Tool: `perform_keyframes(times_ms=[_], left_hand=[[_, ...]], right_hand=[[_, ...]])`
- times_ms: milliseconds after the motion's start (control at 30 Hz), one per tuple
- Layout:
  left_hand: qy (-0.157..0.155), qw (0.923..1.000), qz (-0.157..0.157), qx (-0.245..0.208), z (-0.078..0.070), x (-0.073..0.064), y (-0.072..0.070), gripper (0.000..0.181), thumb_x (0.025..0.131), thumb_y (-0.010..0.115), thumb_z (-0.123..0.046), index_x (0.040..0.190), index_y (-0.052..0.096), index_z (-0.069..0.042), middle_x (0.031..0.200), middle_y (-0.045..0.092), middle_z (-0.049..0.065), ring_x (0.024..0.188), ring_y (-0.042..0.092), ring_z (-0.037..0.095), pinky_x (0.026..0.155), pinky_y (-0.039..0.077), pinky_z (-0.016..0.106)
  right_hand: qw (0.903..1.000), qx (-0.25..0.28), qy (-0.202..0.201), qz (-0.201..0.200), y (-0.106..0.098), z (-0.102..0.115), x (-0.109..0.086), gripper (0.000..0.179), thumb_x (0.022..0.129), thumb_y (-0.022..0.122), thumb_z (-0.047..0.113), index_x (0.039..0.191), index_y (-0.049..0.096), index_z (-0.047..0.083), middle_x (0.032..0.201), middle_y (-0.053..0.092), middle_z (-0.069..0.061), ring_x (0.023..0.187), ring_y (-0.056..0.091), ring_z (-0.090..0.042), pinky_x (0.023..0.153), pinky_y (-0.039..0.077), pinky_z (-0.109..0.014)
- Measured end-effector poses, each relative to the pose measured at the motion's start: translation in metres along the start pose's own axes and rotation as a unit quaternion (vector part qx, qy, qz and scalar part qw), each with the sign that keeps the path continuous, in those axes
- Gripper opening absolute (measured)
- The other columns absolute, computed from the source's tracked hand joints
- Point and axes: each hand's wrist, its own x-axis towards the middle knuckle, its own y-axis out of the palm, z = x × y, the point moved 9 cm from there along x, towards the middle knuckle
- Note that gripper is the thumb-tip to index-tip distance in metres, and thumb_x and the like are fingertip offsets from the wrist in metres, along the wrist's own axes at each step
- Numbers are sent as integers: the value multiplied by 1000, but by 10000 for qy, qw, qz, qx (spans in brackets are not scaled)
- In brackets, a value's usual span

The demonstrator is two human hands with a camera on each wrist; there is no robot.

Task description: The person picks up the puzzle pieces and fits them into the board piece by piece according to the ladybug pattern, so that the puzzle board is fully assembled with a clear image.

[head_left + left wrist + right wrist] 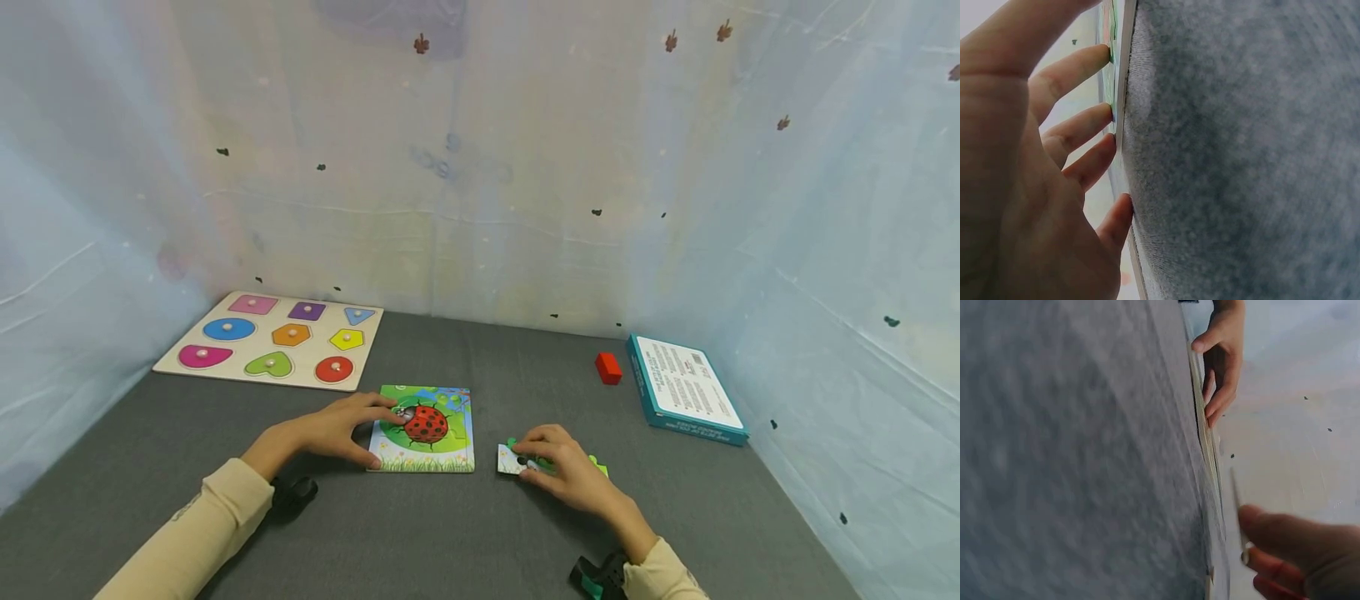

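A square puzzle with a red ladybug picture lies on the grey table. My left hand rests at its left side, fingers spread and fairly straight. In the left wrist view, the fingertips touch the puzzle's surface near its edge. To the right of the puzzle, my right hand pinches a thin jigsaw piece, white and green where it shows. The right wrist view has this piece edge-on, raised off the table between thumb and fingers. Lime-green jigsaw edges peek out behind the right hand.
A wooden board with colored knobbed shapes lies at the back left. At the back right are a red block and a teal-and-white box. A pale plastic sheet hangs behind and beside the table.
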Motion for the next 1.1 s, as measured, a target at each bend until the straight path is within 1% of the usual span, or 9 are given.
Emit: perform_keyframes(times_ms=[67,167,400,533,633,767,1100], left_hand=[[3,10000,-12,-15,0,0,0,66,77,70,-51,134,51,-22,141,39,13,130,31,40,98,26,64],[86,9999,-49,18,0,0,-1,66,77,70,-51,133,52,-22,140,40,14,129,33,41,97,27,65],[53,10000,-32,21,0,0,0,65,77,70,-51,132,53,-22,140,40,13,128,34,40,97,27,64],[104,9999,-54,62,0,0,0,65,77,70,-51,132,53,-22,139,41,13,127,35,40,96,28,65],[112,9999,-47,74,0,1,1,65,77,70,-51,132,53,-21,139,40,13,128,35,40,97,28,64],[123,9999,-43,92,1,0,2,66,77,70,-51,132,53,-21,139,41,13,128,35,40,97,29,63],[66,10000,-18,-10,0,0,0,66,77,70,-51,133,52,-21,139,40,14,128,34,40,97,28,65]], right_hand=[[9999,13,-73,-95,-3,2,2,31,83,71,18,112,66,10,112,56,-4,108,49,-23,87,43,-39],[9996,-13,-196,-203,-6,6,6,31,83,71,18,113,66,11,113,56,-5,108,49,-23,87,43,-39],[9990,-51,-393,-206,-3,18,23,33,82,72,19,113,66,12,113,56,-3,110,48,-21,88,43,-39],[9977,-18,-643,-231,1,28,35,32,82,72,18,113,66,11,113,55,-4,110,47,-23,89,42,-39],[9960,33,-850,-266,5,36,45,32,82,72,15,113,66,10,113,55,-6,111,47,-25,91,41,-38],[9943,102,-1028,-247,13,45,58,30,82,72,14,112,66,10,112,56,-6,111,48,-26,91,41,-38],[9885,77,-1500,-164,32,66,83,27,85,69,16,111,67,9,112,57,-7,109,49,-26,92,41,-39]])
